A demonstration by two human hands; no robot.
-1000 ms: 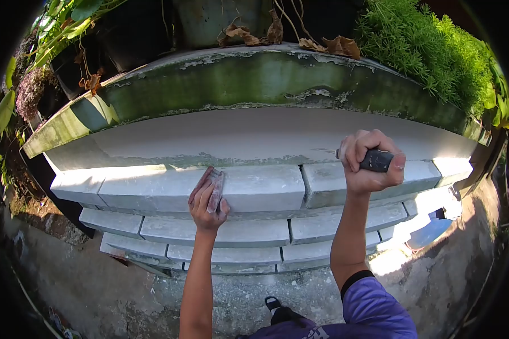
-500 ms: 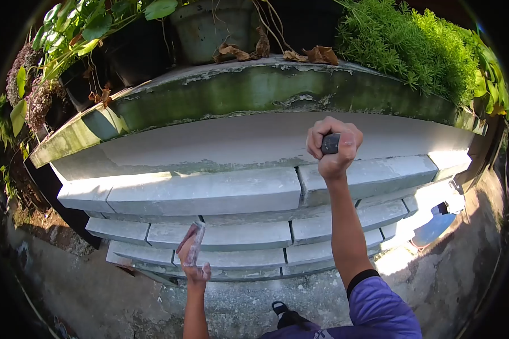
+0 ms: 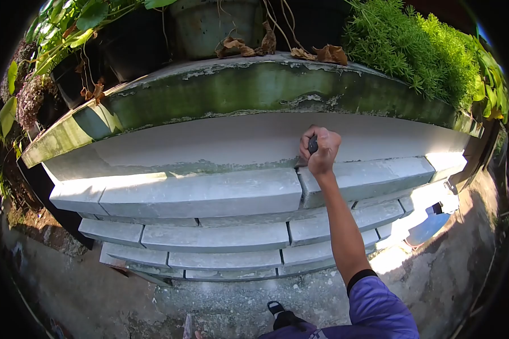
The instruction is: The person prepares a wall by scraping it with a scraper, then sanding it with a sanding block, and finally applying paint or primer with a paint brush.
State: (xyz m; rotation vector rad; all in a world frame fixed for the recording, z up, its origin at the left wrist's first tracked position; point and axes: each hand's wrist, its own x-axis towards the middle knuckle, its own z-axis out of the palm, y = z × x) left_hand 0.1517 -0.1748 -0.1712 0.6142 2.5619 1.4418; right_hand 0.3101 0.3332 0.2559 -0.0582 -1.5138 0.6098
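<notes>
My right hand [image 3: 321, 150] is closed in a fist around a black-handled tool [image 3: 313, 144], whose rounded handle end faces me. The rest of that tool is hidden behind the fist, close against the pale wall face [image 3: 237, 139]. At the bottom edge, only the fingertips of my left hand [image 3: 198, 334] show, beside a white-smeared flat piece [image 3: 188, 326] held upright. What kind of thing this piece is, I cannot tell.
Below the wall face, grey blocks [image 3: 209, 189] form stepped ledges. A mossy slab edge [image 3: 209, 93] juts out above, with potted plants, dry leaves [image 3: 331, 55] and a green bush [image 3: 418, 56] on it. A blue object [image 3: 430, 229] lies at right; my sandalled foot [image 3: 275, 308] is on the concrete.
My right hand has shifted slightly left and down along the wall face with the black-handled tool. My left hand has dropped from before the blocks to the bottom edge, almost out of view.
</notes>
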